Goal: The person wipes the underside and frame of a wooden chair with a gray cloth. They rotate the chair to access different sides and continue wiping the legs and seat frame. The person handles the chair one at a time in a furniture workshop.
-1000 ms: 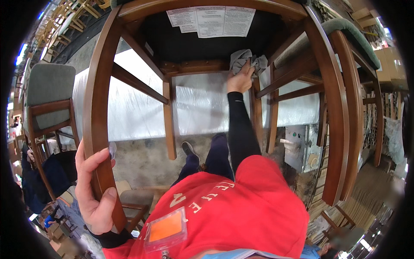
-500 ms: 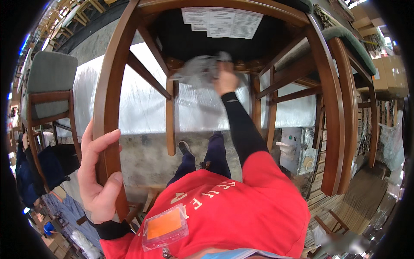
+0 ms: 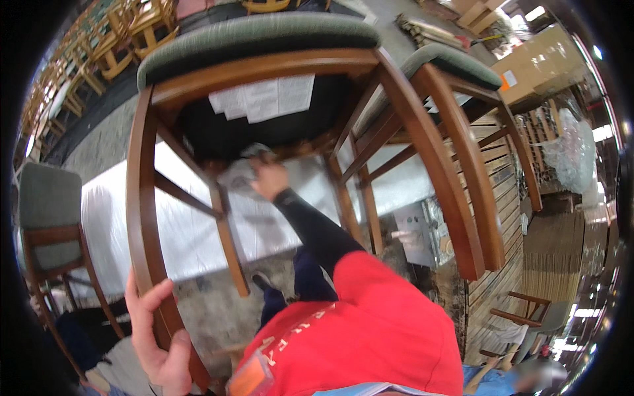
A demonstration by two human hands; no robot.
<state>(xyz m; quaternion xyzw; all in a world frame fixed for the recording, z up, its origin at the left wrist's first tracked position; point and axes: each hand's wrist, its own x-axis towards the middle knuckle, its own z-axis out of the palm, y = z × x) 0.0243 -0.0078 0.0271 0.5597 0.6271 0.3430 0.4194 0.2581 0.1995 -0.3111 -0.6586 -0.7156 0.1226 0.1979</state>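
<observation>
The cloth [image 3: 241,175] at centre is motion-blurred under the right hand [image 3: 269,179]. The chair [image 3: 264,72] leg hides the left hand [image 3: 158,336] palm at lower left.

Light: bright, even, indoor | Source: ceiling lamps glare white at upper right and right rim | Shadow: dark under the chair [image 3: 264,125] seat | Blur: motion smear on the cloth [image 3: 241,175] and right hand [image 3: 269,179] | Distortion: strong fisheye, legs bow, black corners
</observation>
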